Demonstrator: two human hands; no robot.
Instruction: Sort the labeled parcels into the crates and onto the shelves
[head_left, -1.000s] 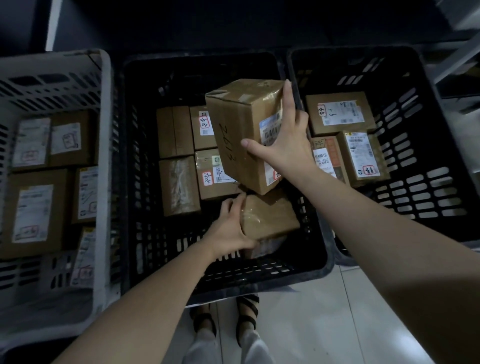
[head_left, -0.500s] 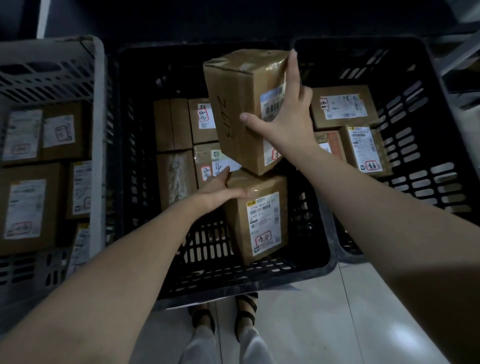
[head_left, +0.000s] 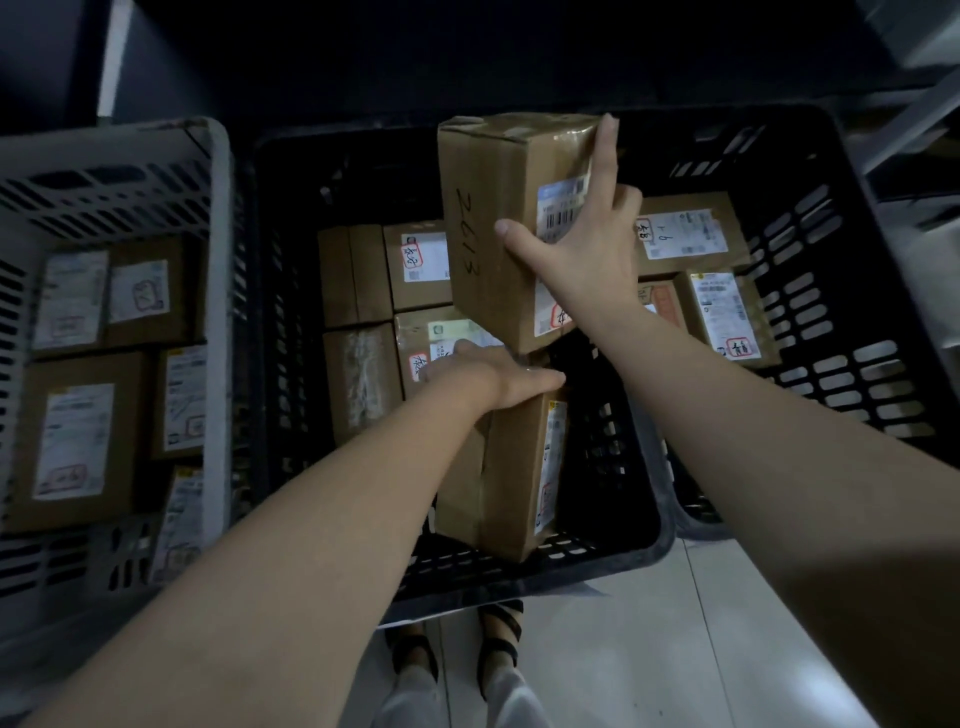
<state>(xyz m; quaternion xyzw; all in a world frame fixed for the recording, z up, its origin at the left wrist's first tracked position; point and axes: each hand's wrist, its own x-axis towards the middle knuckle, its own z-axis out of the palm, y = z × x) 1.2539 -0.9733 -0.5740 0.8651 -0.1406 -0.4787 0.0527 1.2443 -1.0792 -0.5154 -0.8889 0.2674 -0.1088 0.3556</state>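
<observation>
My right hand (head_left: 582, 260) grips a tall cardboard parcel marked "2613" (head_left: 493, 223) and holds it above the middle black crate (head_left: 644, 525). Below it a second brown parcel (head_left: 504, 467) stands on end at the crate's near side, its label facing right. My left hand (head_left: 488, 376) rests on the top of this standing parcel, fingers laid flat over it. Several smaller labeled parcels (head_left: 421, 265) lie at the back of the same crate.
A white crate (head_left: 218, 322) on the left holds several labeled boxes. A black crate (head_left: 852, 291) on the right holds three labeled parcels (head_left: 727, 317). Metal shelf legs (head_left: 914, 119) stand at the upper right. My feet (head_left: 457, 654) are on pale floor tiles below the crates.
The lower parcel has been tipped from lying flat to standing on end, then turned so its label faces right. My left hand went from its side to its top. The "2613" parcel stays raised.
</observation>
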